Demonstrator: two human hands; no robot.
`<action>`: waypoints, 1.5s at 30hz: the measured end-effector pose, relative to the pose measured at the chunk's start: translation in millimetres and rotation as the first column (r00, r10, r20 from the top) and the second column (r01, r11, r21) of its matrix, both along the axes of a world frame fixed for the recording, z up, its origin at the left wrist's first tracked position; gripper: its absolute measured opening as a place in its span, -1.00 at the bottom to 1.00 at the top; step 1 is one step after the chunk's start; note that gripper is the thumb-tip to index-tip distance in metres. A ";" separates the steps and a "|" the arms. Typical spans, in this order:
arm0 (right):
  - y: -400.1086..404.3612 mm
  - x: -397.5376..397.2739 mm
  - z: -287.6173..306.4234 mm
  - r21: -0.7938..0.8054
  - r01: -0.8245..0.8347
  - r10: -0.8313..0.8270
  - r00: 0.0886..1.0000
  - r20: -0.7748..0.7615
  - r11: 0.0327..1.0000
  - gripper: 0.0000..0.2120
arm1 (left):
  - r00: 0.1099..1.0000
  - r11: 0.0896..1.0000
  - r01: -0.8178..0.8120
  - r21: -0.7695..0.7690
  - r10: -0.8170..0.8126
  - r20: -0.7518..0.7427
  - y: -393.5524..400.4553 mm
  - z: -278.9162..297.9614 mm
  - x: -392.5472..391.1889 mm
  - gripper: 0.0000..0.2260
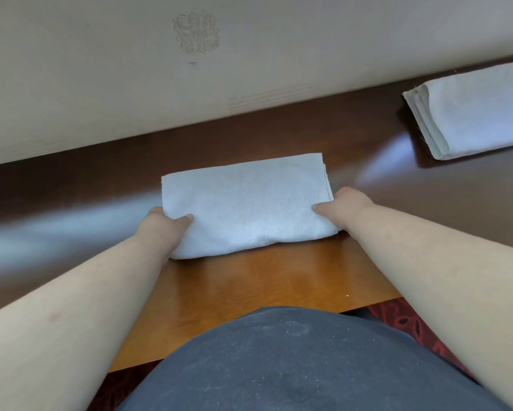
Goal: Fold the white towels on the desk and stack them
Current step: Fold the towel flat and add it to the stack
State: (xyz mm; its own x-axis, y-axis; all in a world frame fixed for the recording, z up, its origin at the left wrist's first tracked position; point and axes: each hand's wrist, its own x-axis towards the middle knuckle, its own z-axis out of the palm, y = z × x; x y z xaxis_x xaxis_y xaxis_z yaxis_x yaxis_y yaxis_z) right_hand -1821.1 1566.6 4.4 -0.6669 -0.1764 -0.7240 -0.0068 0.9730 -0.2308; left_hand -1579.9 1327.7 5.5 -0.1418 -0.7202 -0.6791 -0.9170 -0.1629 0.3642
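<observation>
A folded white towel [246, 203] lies on the brown wooden desk [249, 280] in front of me. My left hand [167, 225] grips its left end, thumb on top and fingers tucked under the cloth. At the towel's right end my right hand [342, 207] holds it the same way, thumb on top and fingers hidden beneath. A second white towel [474, 111], folded into several layers, lies at the far right of the desk, partly cut off by the frame edge.
A beige wall [190, 69] rises right behind the desk's far edge. The desk's near edge runs just in front of my dark grey shirt [293, 360]. Red patterned carpet [412, 321] shows below the desk at the right.
</observation>
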 end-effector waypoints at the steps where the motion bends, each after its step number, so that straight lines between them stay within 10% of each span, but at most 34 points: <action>1: 2.7 5.0 -1.6 -0.002 0.017 -0.017 1.000 -0.020 1.000 -0.60 | 1.000 1.000 -0.007 -0.012 0.007 -0.001 2.2 -0.4 -0.1 -0.49; 8: 9.8 29.9 -5.8 -0.123 0.243 -0.244 0.970 0.007 0.962 -0.72 | 0.999 1.000 -0.016 0.025 0.015 0.048 9.9 1.3 10.1 -0.29; 15: 21.1 14.4 -0.4 -0.173 0.217 -0.195 0.972 0.135 0.961 -0.91 | 0.996 0.993 -0.040 0.115 0.050 -0.079 5.4 -3.0 22.1 -0.56; 23: -5.7 1.6 -5.2 -0.277 0.590 -0.462 0.787 0.410 0.759 -0.66 | 0.951 0.940 -0.286 0.185 0.303 -0.066 -8.8 -9.0 12.9 -0.48; 29: 1.3 -10.0 6.5 -0.185 0.063 -0.069 0.997 -0.027 0.981 -0.63 | 0.997 0.971 -0.066 -0.232 0.054 -0.060 15.2 9.2 3.0 -0.67; 39: 96.0 -80.2 51.3 -0.552 0.102 -0.196 0.974 -0.114 0.828 -0.84 | 0.958 0.906 -0.070 -0.418 -0.056 -0.281 86.2 55.5 -74.2 -0.87; 45: 180.7 -181.6 76.2 -0.534 -0.207 0.039 0.950 -0.308 0.820 -0.76 | 0.966 0.924 -0.067 -0.376 -0.034 -0.258 174.4 79.7 -157.2 -0.66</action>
State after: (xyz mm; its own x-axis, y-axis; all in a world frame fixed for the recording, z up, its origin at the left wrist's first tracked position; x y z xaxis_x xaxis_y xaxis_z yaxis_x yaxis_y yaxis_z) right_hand -2002.7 1747.3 80.6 -0.7655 -0.5840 -0.2702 -0.2610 0.6656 -0.6991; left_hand -1737.1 1502.1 85.2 -0.2591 -0.9189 -0.2975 -0.7828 0.0194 0.6220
